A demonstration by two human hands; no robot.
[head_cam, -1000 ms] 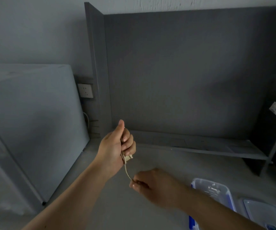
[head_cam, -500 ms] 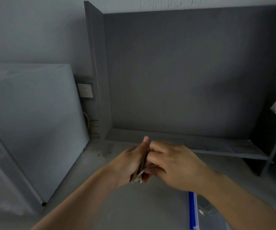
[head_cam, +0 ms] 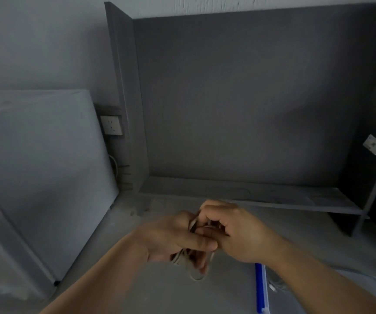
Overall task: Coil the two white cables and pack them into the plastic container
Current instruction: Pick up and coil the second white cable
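Both hands are pressing together above the desk (head_cam: 205, 295). The left hand (head_cam: 171, 239) and right hand (head_cam: 239, 234) are clamping a looped white cable (head_cam: 196, 271), seemingly bunched.

Two bare forearms reach into view from the lower edge, below the grey desk shelf (head_cam: 250, 196), with no sleeve, watch or band visible on either wrist. The left hand (head_cam: 173, 236) and right hand (head_cam: 243, 236) wear no gloves or rings that can be made out; fingernails appear short, though dim light blurs fine detail.
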